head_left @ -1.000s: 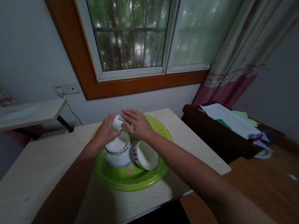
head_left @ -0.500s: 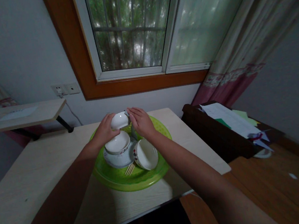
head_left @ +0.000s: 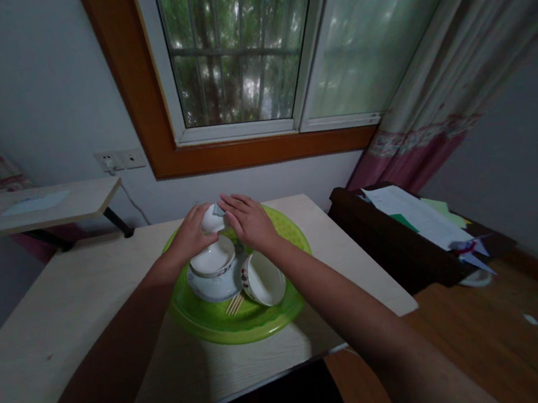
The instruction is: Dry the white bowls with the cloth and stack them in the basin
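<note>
My left hand grips a small white bowl from its left side, held up over the far part of a round green tray. My right hand presses a small grey piece, which looks like a cloth, against that bowl; the fingers hide most of it. Just below my left hand, a white bowl stands upright on a pale plate. Another white bowl with a flowered outside lies tilted on its side at the right. Short wooden chopsticks lie between them.
The tray rests on a pale wooden table. A raised shelf stands at the back left. Beyond the table's right edge is a dark brown piece of furniture with papers on it. A window is behind.
My right hand has moved left across the small bowl with the grey cloth, covering more of the bowl. My left hand keeps its grip, and the dishes on the tray stay where they were.
</note>
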Demonstrator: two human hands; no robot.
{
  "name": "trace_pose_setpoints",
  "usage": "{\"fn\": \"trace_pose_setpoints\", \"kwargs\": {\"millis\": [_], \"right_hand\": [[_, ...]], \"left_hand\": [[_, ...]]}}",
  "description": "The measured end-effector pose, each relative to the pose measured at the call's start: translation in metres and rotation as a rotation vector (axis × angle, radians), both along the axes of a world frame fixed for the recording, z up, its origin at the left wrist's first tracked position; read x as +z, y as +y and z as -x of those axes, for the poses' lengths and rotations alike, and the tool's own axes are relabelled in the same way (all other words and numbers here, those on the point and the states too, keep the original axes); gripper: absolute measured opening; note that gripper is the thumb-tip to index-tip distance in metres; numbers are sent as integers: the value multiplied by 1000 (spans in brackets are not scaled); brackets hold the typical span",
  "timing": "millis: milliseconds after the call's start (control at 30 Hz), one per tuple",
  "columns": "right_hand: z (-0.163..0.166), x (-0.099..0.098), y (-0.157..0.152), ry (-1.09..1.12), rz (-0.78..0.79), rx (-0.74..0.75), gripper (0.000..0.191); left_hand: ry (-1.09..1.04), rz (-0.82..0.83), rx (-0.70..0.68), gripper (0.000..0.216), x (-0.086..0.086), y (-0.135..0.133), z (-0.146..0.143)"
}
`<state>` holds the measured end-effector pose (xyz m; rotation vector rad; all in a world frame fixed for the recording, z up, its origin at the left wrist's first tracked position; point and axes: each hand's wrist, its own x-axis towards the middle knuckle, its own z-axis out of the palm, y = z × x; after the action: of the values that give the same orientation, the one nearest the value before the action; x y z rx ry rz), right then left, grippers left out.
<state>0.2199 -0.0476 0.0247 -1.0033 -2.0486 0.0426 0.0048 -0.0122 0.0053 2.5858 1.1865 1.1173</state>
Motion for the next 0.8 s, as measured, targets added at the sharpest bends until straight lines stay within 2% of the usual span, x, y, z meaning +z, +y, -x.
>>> {"fn": "trace_pose_setpoints", "kwargs": {"millis": [267, 533, 700, 800], "right_hand": [[-5, -6, 10, 112, 9, -31, 47], [-13, -14, 19, 304, 165, -16, 56], [-12, -20, 23, 351, 263, 44, 59], [-8, -23, 23, 336, 283, 76, 69]], "left_hand": [[-39, 4, 22, 64, 2, -2, 1], [-127, 29, 52, 68, 1, -2, 3], [-330, 156, 47, 75, -4, 4, 6], [-474, 240, 9, 75, -7, 9, 8]]}}
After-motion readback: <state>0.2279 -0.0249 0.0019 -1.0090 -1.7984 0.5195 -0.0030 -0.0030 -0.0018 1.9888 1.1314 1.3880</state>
